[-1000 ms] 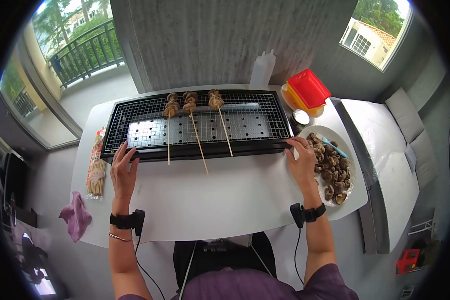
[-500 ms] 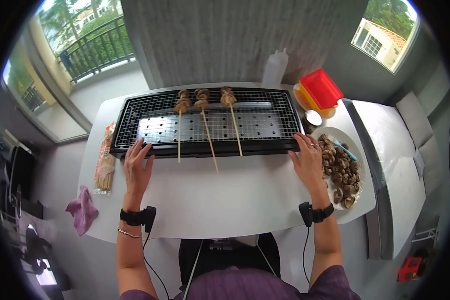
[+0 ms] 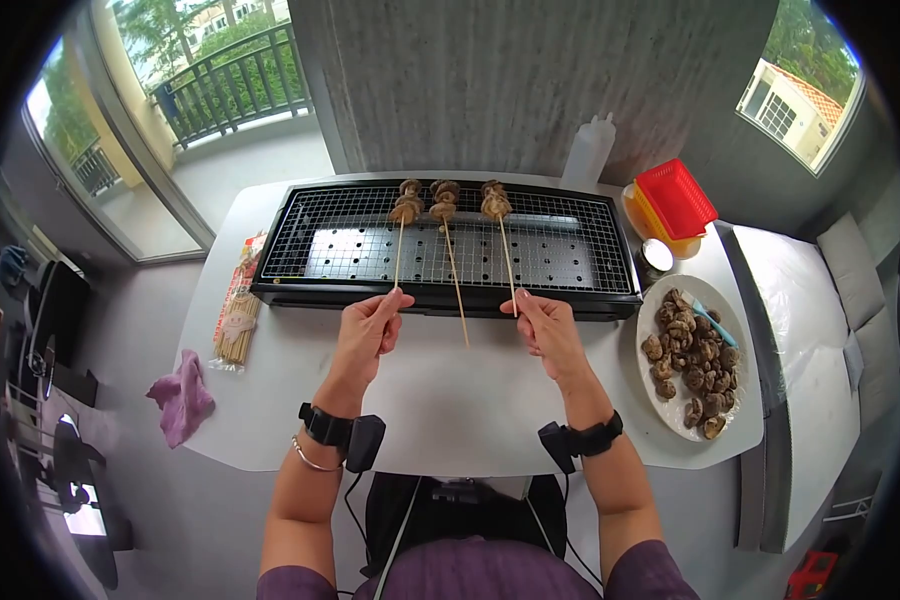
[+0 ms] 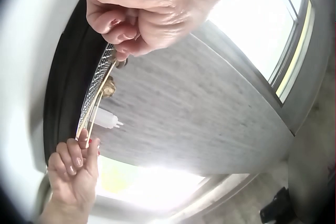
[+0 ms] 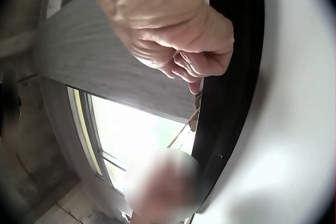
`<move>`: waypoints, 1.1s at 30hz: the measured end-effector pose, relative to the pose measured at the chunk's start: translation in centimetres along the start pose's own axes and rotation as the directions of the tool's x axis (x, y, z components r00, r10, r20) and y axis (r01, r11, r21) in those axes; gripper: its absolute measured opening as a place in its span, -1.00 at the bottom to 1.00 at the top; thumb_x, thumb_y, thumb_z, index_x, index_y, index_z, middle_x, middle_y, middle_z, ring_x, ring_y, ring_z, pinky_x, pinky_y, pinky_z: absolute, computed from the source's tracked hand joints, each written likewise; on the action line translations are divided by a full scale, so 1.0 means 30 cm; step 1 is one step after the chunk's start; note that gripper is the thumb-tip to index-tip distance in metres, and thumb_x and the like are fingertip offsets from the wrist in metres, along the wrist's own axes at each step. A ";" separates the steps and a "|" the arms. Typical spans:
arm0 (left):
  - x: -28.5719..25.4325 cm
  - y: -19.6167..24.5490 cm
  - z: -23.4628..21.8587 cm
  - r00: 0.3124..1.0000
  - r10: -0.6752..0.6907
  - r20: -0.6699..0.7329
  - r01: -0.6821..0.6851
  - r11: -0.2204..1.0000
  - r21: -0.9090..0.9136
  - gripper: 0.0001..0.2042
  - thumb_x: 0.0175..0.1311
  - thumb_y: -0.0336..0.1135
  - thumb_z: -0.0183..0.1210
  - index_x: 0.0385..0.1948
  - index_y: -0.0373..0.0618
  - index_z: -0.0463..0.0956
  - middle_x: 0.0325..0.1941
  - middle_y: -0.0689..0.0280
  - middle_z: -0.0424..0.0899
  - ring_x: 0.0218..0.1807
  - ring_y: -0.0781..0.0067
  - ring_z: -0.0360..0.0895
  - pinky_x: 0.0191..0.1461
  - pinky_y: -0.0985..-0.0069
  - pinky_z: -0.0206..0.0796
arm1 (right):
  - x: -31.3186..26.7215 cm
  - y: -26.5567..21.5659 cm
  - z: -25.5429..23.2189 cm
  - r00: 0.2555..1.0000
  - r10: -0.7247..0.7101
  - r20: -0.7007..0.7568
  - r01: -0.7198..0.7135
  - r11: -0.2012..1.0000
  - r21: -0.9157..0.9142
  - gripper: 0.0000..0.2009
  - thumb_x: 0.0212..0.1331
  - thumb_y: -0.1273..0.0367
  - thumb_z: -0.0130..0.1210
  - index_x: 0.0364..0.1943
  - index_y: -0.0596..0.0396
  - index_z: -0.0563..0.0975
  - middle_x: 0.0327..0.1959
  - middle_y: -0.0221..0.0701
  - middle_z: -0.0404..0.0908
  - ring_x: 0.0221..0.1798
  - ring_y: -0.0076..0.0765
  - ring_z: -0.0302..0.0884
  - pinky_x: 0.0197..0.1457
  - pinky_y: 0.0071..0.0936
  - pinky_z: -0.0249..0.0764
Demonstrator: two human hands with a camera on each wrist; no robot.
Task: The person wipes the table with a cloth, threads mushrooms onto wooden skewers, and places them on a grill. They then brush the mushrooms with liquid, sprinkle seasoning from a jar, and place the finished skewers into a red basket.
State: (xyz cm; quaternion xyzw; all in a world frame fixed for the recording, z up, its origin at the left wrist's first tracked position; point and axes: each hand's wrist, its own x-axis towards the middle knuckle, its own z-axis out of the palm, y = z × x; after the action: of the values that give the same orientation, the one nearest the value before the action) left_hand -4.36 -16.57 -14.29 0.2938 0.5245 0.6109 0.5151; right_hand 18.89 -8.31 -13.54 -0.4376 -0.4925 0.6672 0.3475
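Three mushroom skewers lie across the wire rack of a black grill (image 3: 560, 245), mushrooms toward its far side and sticks over the front edge. My left hand (image 3: 367, 335) pinches the stick end of the left skewer (image 3: 400, 250) between thumb and finger. The right skewer (image 3: 508, 250) has its stick end pinched by my right hand (image 3: 552, 335). Between the hands, the middle skewer (image 3: 454, 262) is untouched. In the left wrist view my left hand (image 4: 142, 11) has curled fingers; in the right wrist view my right hand (image 5: 173, 29) does too.
To the right are a plate (image 3: 655, 400) of mushrooms with a blue-handled tool (image 3: 715, 325), a jar (image 3: 656, 257) and a red basket (image 3: 676, 197). A white bottle (image 3: 589, 152) stands behind the grill. At the left lie packaged sticks (image 3: 238, 325) and a purple cloth (image 3: 181, 398).
Both hands have left the grill's front corners and moved inward, taking hold of the two outer sticks. The head view has shifted, so the table scene sits further right.
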 end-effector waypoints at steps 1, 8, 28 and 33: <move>0.003 -0.007 -0.005 1.000 0.000 -0.002 0.000 1.000 0.000 -0.73 0.28 -0.19 0.10 -0.38 -0.28 0.55 -0.73 0.47 0.34 -0.77 0.78 0.14 -0.73 0.78 -0.11 | 0.003 0.007 0.008 1.000 0.001 0.002 -0.001 1.000 0.000 -0.70 0.26 0.19 0.01 -0.39 0.17 0.55 -0.79 -0.68 0.19 -0.77 -0.81 -0.06 -0.72 -0.74 -0.13; -0.066 -0.055 -0.018 0.998 -0.017 -0.054 0.012 0.995 -0.096 -0.78 0.27 -0.27 0.10 -0.43 -0.27 0.54 -0.72 0.41 0.41 -0.78 0.77 0.14 -0.73 0.77 -0.11 | -0.065 0.043 0.019 0.999 0.003 -0.042 0.007 0.973 0.232 -0.81 0.23 0.33 0.05 -0.40 0.21 0.50 -0.77 -0.64 0.25 -0.77 -0.80 -0.01 -0.73 -0.73 -0.11; -0.048 -0.095 0.222 0.985 -0.057 0.163 0.090 0.975 -0.202 -0.74 0.31 -0.30 0.05 -0.10 -0.29 0.46 -0.33 0.20 0.63 -0.68 0.75 0.24 -0.65 0.76 0.01 | -0.144 0.105 0.004 0.997 0.082 0.000 -0.076 0.929 0.363 -0.84 0.24 0.40 0.01 -0.18 0.17 0.49 -0.60 -0.48 0.50 -0.70 -0.72 0.24 -0.68 -0.76 0.10; -0.173 -0.135 0.201 0.946 -0.205 0.251 0.228 0.971 -0.069 -0.73 0.27 -0.35 0.08 -0.08 -0.32 0.44 -0.39 0.23 0.63 -0.66 0.73 0.33 -0.64 0.76 0.11 | -0.174 0.114 0.015 0.996 0.076 0.039 -0.085 0.914 0.398 -0.84 0.24 0.40 -0.01 -0.16 0.16 0.47 -0.60 -0.48 0.50 -0.69 -0.70 0.26 -0.68 -0.75 0.12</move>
State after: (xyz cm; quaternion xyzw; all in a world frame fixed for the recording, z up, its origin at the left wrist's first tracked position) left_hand 3.90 -19.72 -15.50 0.2812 0.4567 0.5350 0.6528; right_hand 20.31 -14.08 -15.52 -0.3700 -0.3316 0.7722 0.3961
